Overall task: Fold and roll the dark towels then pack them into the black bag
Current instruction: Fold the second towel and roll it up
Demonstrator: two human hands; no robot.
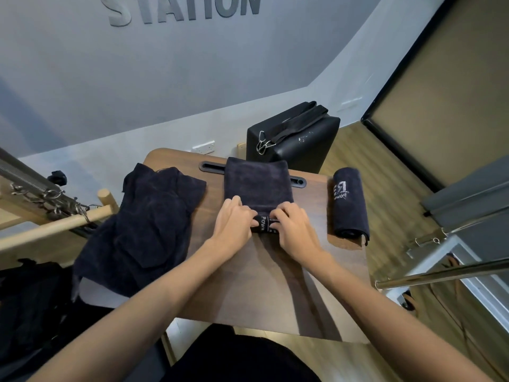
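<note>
Here I have my left hand [234, 220] and right hand [292, 227] side by side, fingers curled, pinching the near rolled edge of the folded dark terry towel [257, 186] flat on the brown wooden surface [248, 285], to keep the roll tight and even.

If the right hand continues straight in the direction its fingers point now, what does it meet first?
The right hand points up and left, so it would likely meet the left hand on the folded towel.

rolled towel [350, 204]: 1 | half-rolled towel [257, 183]: 1 | loose towels [146, 221]: perhaps 2 | hands: 2
</note>
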